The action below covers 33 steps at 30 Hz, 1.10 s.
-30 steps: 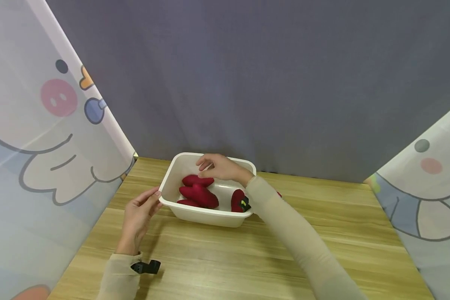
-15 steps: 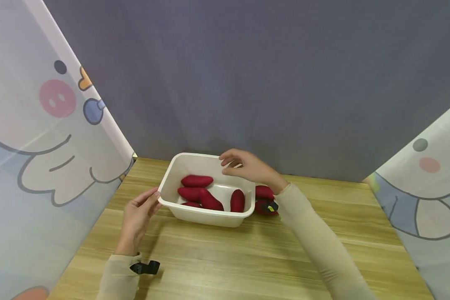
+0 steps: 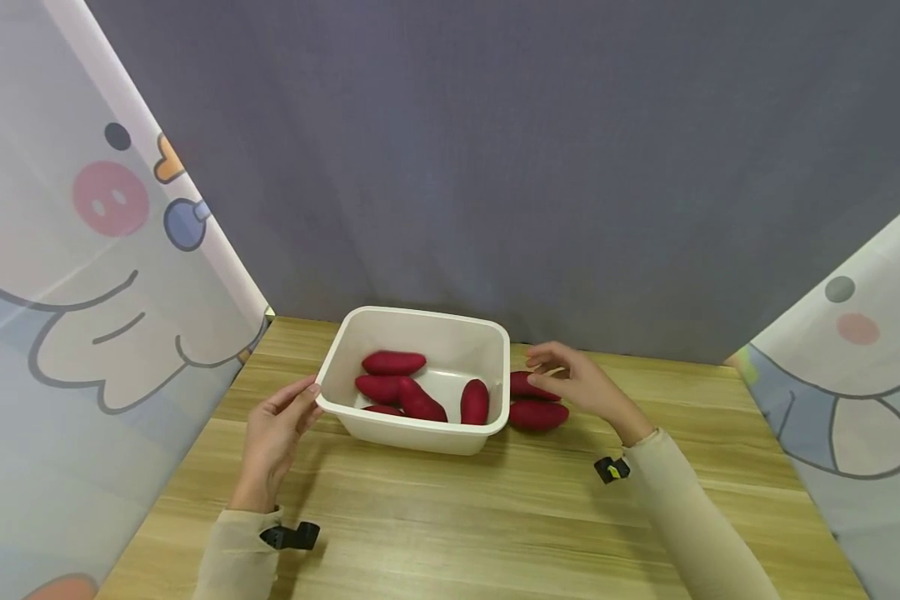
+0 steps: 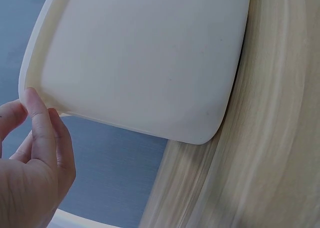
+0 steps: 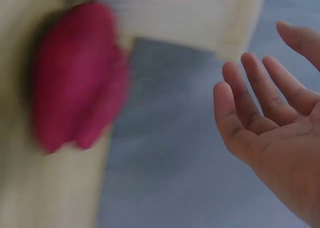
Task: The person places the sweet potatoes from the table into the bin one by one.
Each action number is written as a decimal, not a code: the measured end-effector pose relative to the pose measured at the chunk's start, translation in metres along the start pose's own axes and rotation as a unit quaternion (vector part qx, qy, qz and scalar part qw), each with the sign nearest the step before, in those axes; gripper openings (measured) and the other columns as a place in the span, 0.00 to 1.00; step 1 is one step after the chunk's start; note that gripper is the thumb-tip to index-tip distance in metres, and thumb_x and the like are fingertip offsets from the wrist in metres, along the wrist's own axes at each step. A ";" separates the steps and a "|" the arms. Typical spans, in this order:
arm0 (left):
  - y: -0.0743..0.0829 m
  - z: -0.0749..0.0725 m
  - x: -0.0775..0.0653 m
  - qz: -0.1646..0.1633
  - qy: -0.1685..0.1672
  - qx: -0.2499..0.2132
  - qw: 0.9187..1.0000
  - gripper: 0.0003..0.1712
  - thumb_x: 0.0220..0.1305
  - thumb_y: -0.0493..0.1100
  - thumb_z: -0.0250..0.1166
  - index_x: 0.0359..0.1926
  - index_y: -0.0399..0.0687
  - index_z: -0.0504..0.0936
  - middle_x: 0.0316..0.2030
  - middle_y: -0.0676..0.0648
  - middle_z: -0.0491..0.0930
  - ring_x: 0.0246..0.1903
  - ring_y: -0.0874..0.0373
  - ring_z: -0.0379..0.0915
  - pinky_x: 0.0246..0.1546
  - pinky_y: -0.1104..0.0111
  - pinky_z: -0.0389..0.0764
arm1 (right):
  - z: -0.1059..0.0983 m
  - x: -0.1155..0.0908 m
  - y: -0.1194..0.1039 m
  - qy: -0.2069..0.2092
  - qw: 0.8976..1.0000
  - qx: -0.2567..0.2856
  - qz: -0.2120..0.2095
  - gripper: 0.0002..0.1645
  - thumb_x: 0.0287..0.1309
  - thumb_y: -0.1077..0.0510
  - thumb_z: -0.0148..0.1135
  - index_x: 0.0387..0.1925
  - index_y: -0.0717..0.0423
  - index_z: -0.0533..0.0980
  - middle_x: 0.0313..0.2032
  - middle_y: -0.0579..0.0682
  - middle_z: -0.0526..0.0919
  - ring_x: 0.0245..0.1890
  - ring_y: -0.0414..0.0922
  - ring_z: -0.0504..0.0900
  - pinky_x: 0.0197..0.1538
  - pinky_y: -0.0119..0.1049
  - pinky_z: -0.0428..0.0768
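Note:
Several red-skinned sweet potatoes (image 3: 393,362) lie in a white plastic basin (image 3: 412,433), mostly toward its left, with one sweet potato (image 3: 475,402) apart at the right end. My left hand (image 3: 270,442) pinches the basin's left rim between thumb and fingers; the left wrist view shows the fingers (image 4: 42,133) at the rim's corner. Right of the basin, two more sweet potatoes (image 3: 538,415) lie side by side on the table. Above them hovers my right hand (image 3: 581,387), fingers loosely bent and holding nothing. In the right wrist view that pair (image 5: 75,78) is blurred, apart from the palm.
The wood-grain table (image 3: 420,525) extends in front of the basin and to its right. A grey curtain (image 3: 495,167) hangs behind the table's back edge. Cartoon-printed sheets (image 3: 45,350) flank both sides. Each wrist wears a small black camera (image 3: 296,535).
My right hand has moved right, from over the basin to above the two sweet potatoes outside. A sweet potato under that hand now lies lower in the basin. The left hand keeps its hold.

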<state>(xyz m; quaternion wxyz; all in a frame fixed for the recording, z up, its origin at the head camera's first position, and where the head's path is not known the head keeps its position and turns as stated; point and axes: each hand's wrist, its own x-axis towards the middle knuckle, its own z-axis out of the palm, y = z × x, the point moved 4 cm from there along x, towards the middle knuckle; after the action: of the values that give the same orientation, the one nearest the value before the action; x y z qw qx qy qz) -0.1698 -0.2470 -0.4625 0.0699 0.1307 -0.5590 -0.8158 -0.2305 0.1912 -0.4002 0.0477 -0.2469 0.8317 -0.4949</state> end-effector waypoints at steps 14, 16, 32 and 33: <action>0.001 0.002 0.001 -0.005 0.000 -0.001 1.000 0.11 0.65 0.36 0.70 0.48 0.43 0.88 0.41 0.49 0.84 0.36 0.60 0.83 0.43 0.73 0.86 | 0.002 -0.046 0.091 0.033 0.996 0.035 0.080 0.22 0.63 0.61 0.69 0.55 0.67 0.77 0.53 0.63 0.81 0.53 0.61 0.79 0.51 0.34 0.82; 0.001 0.002 0.000 -0.005 0.001 0.001 1.000 0.11 0.65 0.36 0.70 0.48 0.43 0.88 0.41 0.49 0.84 0.36 0.61 0.83 0.42 0.73 0.86 | 0.004 -0.048 0.094 0.032 0.995 0.039 0.084 0.22 0.62 0.60 0.70 0.55 0.66 0.77 0.54 0.62 0.81 0.54 0.61 0.79 0.52 0.34 0.82; -0.001 0.000 -0.002 -0.009 0.004 0.007 1.000 0.13 0.64 0.38 0.71 0.49 0.42 0.88 0.42 0.48 0.84 0.36 0.60 0.83 0.42 0.73 0.87 | 0.013 -0.057 0.111 -0.009 0.996 0.036 0.075 0.27 0.60 0.62 0.72 0.59 0.65 0.76 0.57 0.62 0.78 0.55 0.54 0.77 0.54 0.37 0.79; 0.000 0.000 -0.002 -0.008 0.004 0.006 1.000 0.13 0.64 0.38 0.71 0.49 0.42 0.88 0.42 0.48 0.84 0.36 0.60 0.83 0.42 0.73 0.87 | 0.013 -0.056 0.112 -0.011 0.996 0.037 0.075 0.27 0.60 0.62 0.72 0.59 0.65 0.75 0.57 0.61 0.78 0.55 0.54 0.77 0.54 0.37 0.79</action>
<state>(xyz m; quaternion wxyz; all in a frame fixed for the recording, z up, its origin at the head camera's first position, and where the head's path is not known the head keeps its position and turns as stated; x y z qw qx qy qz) -0.1683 -0.2461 -0.4626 0.0650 0.1393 -0.5626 -0.8123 -0.2177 0.2504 -0.5104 0.1033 -0.1874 0.8287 -0.5172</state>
